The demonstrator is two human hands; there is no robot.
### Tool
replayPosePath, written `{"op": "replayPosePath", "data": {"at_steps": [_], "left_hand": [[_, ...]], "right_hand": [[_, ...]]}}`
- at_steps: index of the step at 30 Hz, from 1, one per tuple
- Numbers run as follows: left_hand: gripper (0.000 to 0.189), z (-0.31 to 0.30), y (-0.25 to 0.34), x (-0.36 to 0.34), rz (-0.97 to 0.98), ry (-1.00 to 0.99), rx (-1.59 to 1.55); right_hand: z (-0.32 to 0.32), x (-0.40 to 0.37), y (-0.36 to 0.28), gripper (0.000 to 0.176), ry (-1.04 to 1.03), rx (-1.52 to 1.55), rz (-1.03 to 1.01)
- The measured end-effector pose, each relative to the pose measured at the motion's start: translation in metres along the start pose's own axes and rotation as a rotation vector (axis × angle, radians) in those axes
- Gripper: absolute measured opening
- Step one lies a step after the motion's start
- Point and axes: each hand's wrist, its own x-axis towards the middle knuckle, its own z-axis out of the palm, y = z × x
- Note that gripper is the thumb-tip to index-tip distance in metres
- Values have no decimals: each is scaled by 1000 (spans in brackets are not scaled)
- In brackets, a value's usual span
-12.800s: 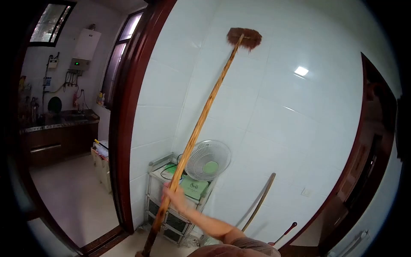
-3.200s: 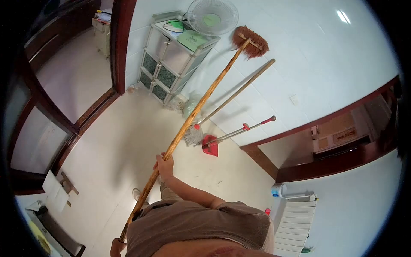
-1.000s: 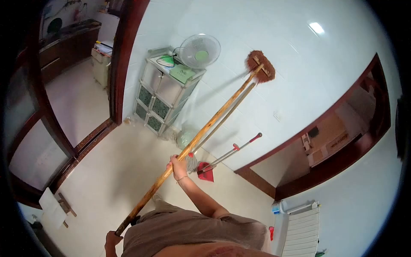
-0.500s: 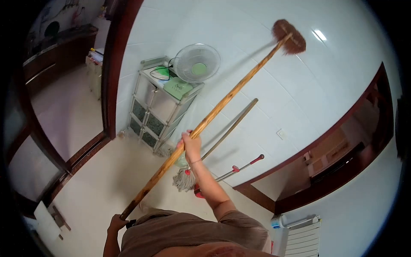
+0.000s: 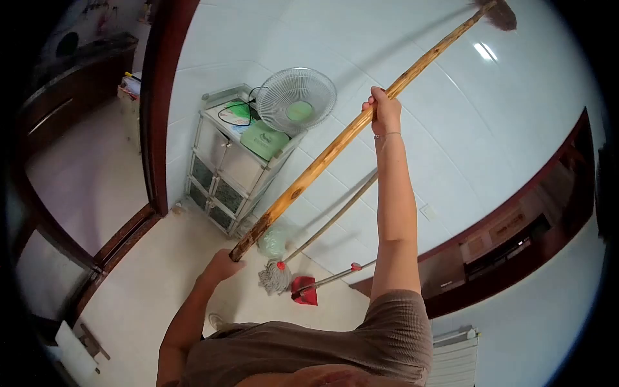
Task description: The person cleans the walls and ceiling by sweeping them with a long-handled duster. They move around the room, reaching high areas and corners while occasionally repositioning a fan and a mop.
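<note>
A long-handled broom (image 5: 322, 159) slants up and to the right across the view, its brown bristle head (image 5: 501, 15) raised high against the white tiled wall and partly cut off by the dark rim. Wrapped around the upper part of the wooden pole is my right hand (image 5: 385, 113), its arm stretched forward. My left hand (image 5: 222, 266) grips the dark lower end of the pole, low in front of my body. Both hands are closed on the handle.
A grey string mop (image 5: 276, 276) leans on the wall beside a red dustpan (image 5: 304, 291). Behind stands a small cabinet (image 5: 238, 155) carrying a fan (image 5: 295, 97). A dark red door frame (image 5: 158, 109) is on the left; a white rack (image 5: 454, 358) is at lower right.
The broom has been pushed up and to the right, its head now near the view's upper edge. My right arm has straightened and my left hand has risen with the pole's end.
</note>
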Motion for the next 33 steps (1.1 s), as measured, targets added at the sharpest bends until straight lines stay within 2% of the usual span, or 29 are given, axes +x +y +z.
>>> {"op": "replayPosePath", "data": {"at_steps": [3, 5, 7, 8, 10, 12, 14, 18, 19, 22, 23, 24, 27, 28, 29, 31, 33], "left_hand": [[38, 2, -8, -7, -29, -71, -60], [36, -3, -27, -23, 5, -88, 10], [36, -20, -49, -48, -66, 12, 86], [36, -30, -71, -57, -155, -28, 93], [34, -51, -119, -83, -79, 92, 154], [32, -84, -144, -120, -241, 109, 205], [31, -104, -181, -157, -147, 230, 342], [30, -119, -238, -229, -336, 157, 268], [32, -114, -270, -247, -300, 202, 295], [34, -112, -290, -305, -561, 132, 238], [33, -114, -288, -325, -558, 145, 227], [33, -111, -300, -344, -642, 153, 115], [33, -105, -338, -392, -739, 73, 186], [34, -102, -355, -401, -781, 48, 231], [34, -107, -343, -397, -779, 58, 221], [37, -122, -304, -380, -1005, 40, 133], [40, -118, -340, -360, -957, 68, 101]], "right_hand": [[-6, -11, 7, 10, 59, 3, 17], [-6, -29, 24, 11, 54, 13, 7], [1, -57, 44, 12, 40, 16, 31], [8, -74, 55, 12, 51, 28, 56], [29, -109, 81, 12, 62, 54, 85], [58, -148, 106, 12, 52, 128, 122], [88, -186, 125, 12, 75, 144, 170], [131, -257, 157, 15, 42, 164, 296], [142, -274, 165, 15, 71, 176, 320], [168, -322, 184, 16, 52, 191, 395], [173, -336, 190, 16, 25, 150, 413], [178, -350, 197, 17, -1, 108, 431], [192, -385, 226, 16, -52, 147, 434], [198, -392, 228, 17, -92, 169, 467], [201, -395, 229, 17, -134, 191, 498], [203, -387, 233, 19, -173, 191, 482], [206, -367, 230, 21, -205, 195, 461]]}}
